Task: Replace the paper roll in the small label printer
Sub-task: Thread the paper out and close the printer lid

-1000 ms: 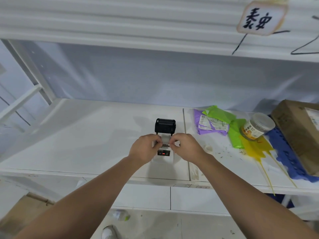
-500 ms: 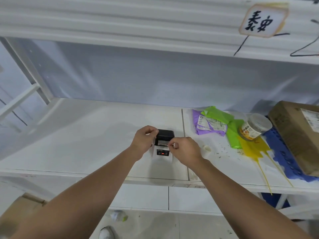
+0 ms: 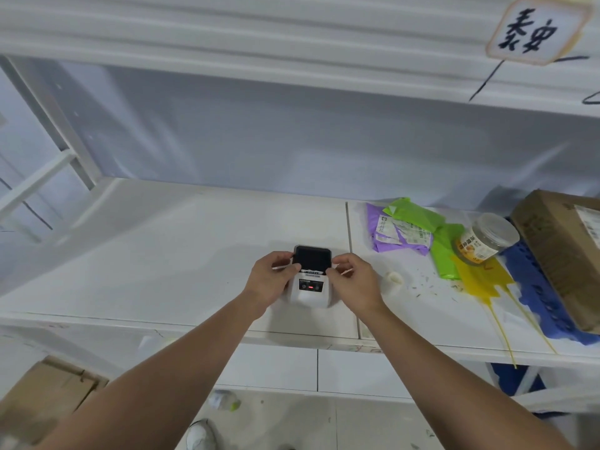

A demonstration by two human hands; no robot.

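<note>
- The label printer (image 3: 311,280) sat on the white shelf (image 3: 162,254), near its front edge and just left of the seam between the two boards, with its dark lid (image 3: 312,258) lying down over the body
- The left hand (image 3: 271,280) gripped the printer's left side, fingers curled to the lid's corner, probably to steady the small case while the lid was pressed home
- The right hand (image 3: 352,280) rested against the right side, thumb and forefinger pinched together at the lid edge; whether they gripped the lid, a paper tail or nothing could not be told
- A strip of paper (image 3: 312,273) showed at the slot below the lid, which suggested a roll was already seated, though the roll itself was hidden
- A red light showed on the front panel; the lettering there was too small to read
- A small pale roll-like object (image 3: 394,278) lay on the shelf just right of the right hand, possibly the old core, but too blurred to be sure
- The cardboard box (image 3: 561,254) was cut off at the right edge
</note>
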